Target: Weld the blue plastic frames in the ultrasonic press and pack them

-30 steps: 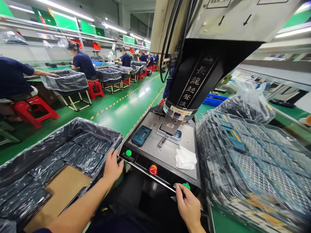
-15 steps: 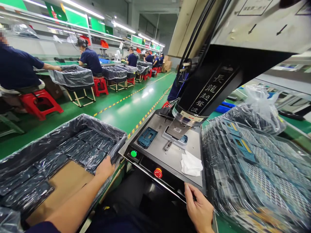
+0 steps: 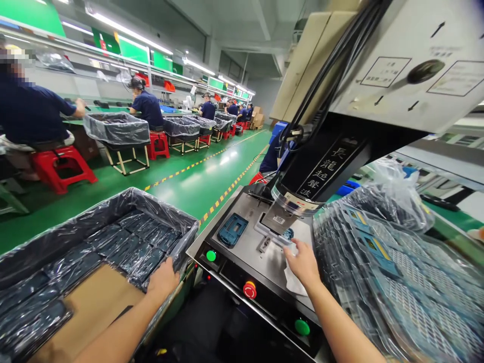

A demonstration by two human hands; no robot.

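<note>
1 hand (image 3: 162,280) on plastic (image 3: 132,200), 1 hand (image 3: 303,263) above steel (image 3: 260,272)

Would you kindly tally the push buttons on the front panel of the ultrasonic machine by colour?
Green push buttons: 2
Red emergency-stop button: 1
Total: 3

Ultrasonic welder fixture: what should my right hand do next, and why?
Probably draw the right hand back clear of the fixture first. Its fingertips are right at the fixture's edge, close beneath the welder's horn. A green button and a red emergency stop sit on the machine's front panel.
</note>
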